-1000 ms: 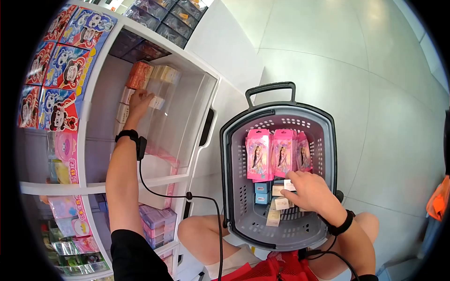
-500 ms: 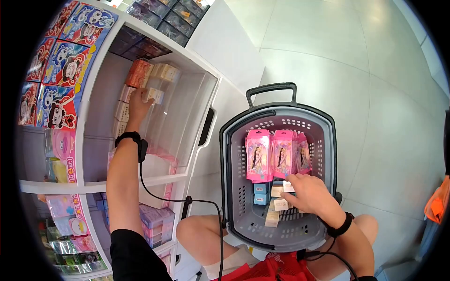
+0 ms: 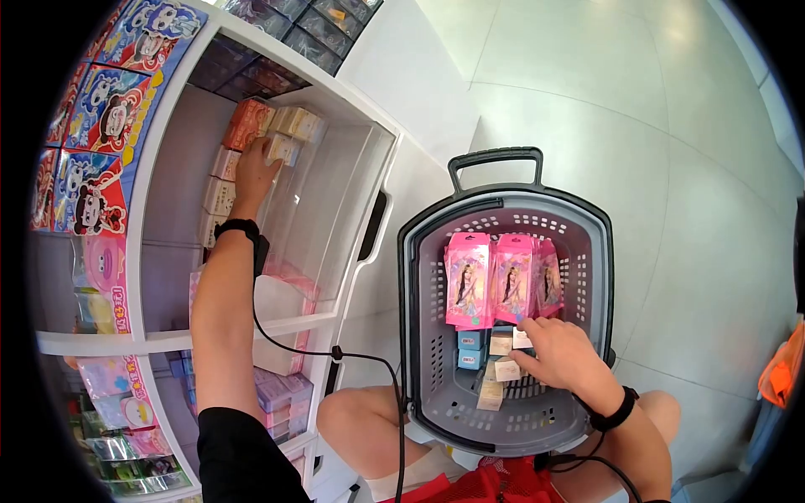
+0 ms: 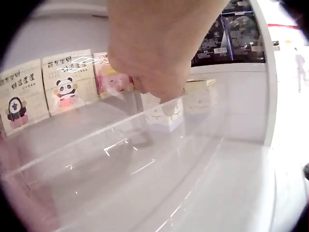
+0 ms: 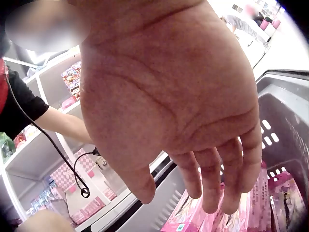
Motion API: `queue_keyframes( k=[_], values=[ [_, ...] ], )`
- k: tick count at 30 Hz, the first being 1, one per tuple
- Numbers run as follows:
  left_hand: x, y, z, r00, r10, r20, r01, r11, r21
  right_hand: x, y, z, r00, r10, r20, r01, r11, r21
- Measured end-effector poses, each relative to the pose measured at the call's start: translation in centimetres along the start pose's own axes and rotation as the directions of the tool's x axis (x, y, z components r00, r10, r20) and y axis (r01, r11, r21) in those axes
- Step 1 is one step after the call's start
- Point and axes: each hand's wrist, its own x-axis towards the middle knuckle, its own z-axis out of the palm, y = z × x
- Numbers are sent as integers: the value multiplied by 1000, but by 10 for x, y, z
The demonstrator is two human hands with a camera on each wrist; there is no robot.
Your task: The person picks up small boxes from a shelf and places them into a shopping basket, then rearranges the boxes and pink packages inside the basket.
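Head view: at upper left, the left hand (image 3: pixel 254 172) pinches a small cream box (image 3: pixel 282 148) on the shelf (image 3: pixel 352 109); light, stiff card, best held by its sides. Left wrist view shows that box (image 4: pixel 166 113) under the fingertips. Right wrist view: the right hand (image 5: pixel 169 101) is spread, holding nothing, over the grey basket (image 5: pixel 285 125).

Basket (image 3: pixel 419 277) stands right of shelf (image 3: pixel 251 323); packets (image 3: pixel 499 281) inside it.

- The shelf (image 3: pixel 251 323) compartment stayed open at its front and right, with stacked small boxes (image 3: pixel 225 189) crowding its back left corner.
- In the basket (image 3: pixel 418 335), pink packs (image 3: pixel 495 281) lined the far wall; loose boxes (image 3: pixel 490 369) covered the middle, leaving bare floor near the front rim.
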Motion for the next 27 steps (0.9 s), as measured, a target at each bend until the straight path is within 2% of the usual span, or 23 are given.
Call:
queue_keyframes(
  k=[4,6,10,12,13,14,15,16,18,19,20,21,22,23,24,25,26,27],
  values=[
    [4,6,3,999,-40,-14,41,998,47,-1,1,1,1000,10,-7,-10,1000,-10],
    [7,4,6,999,-5,-52,7,999,42,-1,3,1,1000,5,-11,-5,1000,-8],
    [10,3,3,999,23,-32,-22,999,45,-4,2,0,999,-10,-37,9,1000,-20],
    [16,-2,1,999,-25,-21,26,998,56,-4,9,8,996,-54,-77,53,998,-22],
    [16,3,-1,995,-98,-20,98,995,-14,-4,9,5,995,-62,-78,61,998,-18],
    [17,13,-7,989,-132,-62,128,989,-68,-4,11,6,991,-61,-116,61,998,-2],
    [18,23,-13,981,-166,-105,152,980,-125,-5,11,3,996,-37,-79,36,999,-13],
    [12,33,-22,965,-169,-202,138,977,-161,-8,13,4,994,-34,-103,31,999,-26],
    [-2,76,-39,897,-308,-316,141,878,-457,-11,18,7,995,-2,-98,-6,997,-74],
    [-19,112,-57,888,-257,-380,45,873,-486,-14,21,8,995,12,-99,-19,998,-67],
    [-45,158,-75,870,-208,-447,-56,859,-510,-17,24,8,997,19,-81,-31,988,-150],
    [-80,207,-89,905,-103,-412,-154,825,-544,-20,27,7,998,25,-61,-39,972,-232],
    [-115,249,-101,925,8,-380,-245,778,-579,-22,27,5,997,35,-65,-49,973,-226],
    [-155,283,-96,944,158,-288,-296,793,-533,-26,26,3,997,60,-53,-73,958,-279],
    [-196,316,-91,934,304,-187,-357,790,-498,-28,25,1,996,83,-41,-92,938,-333],
    [-235,359,-89,932,347,104,-220,771,-598,-26,25,4,993,118,-30,-121,926,-357],
    [-263,385,-74,804,463,374,-218,813,-539,-28,25,4,992,125,-34,-129,927,-351],
    [-293,400,-54,690,475,547,-231,860,-456,-30,25,4,993,99,-67,-115,944,-310]
  ],
)
